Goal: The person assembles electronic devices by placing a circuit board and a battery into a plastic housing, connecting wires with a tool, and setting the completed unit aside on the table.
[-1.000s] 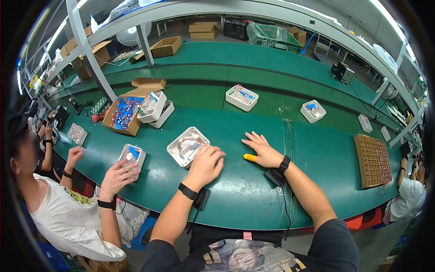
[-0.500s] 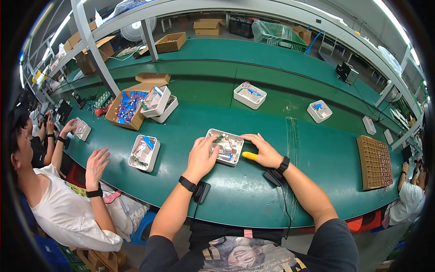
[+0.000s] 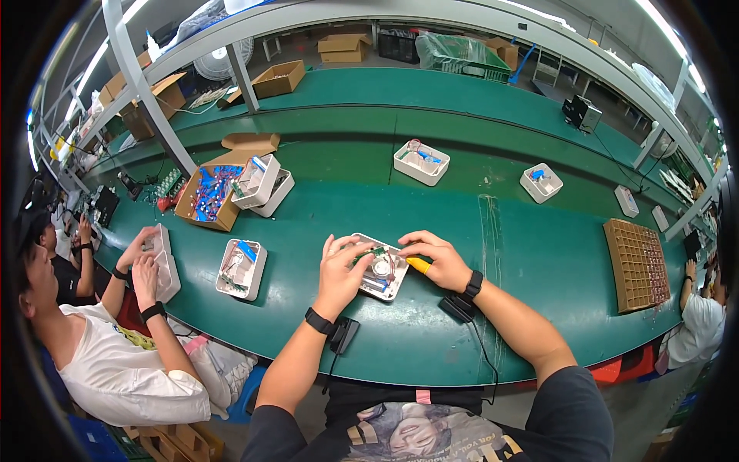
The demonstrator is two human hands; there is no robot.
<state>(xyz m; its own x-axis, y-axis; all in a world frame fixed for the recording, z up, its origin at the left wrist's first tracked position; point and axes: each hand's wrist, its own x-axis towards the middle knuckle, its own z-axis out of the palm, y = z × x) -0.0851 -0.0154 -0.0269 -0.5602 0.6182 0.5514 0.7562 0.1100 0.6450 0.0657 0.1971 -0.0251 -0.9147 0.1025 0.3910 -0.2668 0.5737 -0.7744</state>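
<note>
A white plastic box lies tilted on the green table in front of me, its inside facing up. Inside show a round white part, red wires, a blue cell and a small green circuit board. My left hand reaches over the box's left side, thumb and forefinger closed at the board's edge. My right hand, a yellow cover on its thumb, grips the right rim with its fingers bent over it. The right fingertips partly hide the far right corner.
A similar open box sits to the left, with two stacked boxes beyond. Beside those is a carton of blue cells. More boxes lie farther back. A divided cardboard tray is right. A co-worker handles a white case on the left.
My right fingers have come inward over the box's rim and bent. My left hand has closed near the circuit board. The box has turned slightly. The co-worker's hands have come together on a white case.
</note>
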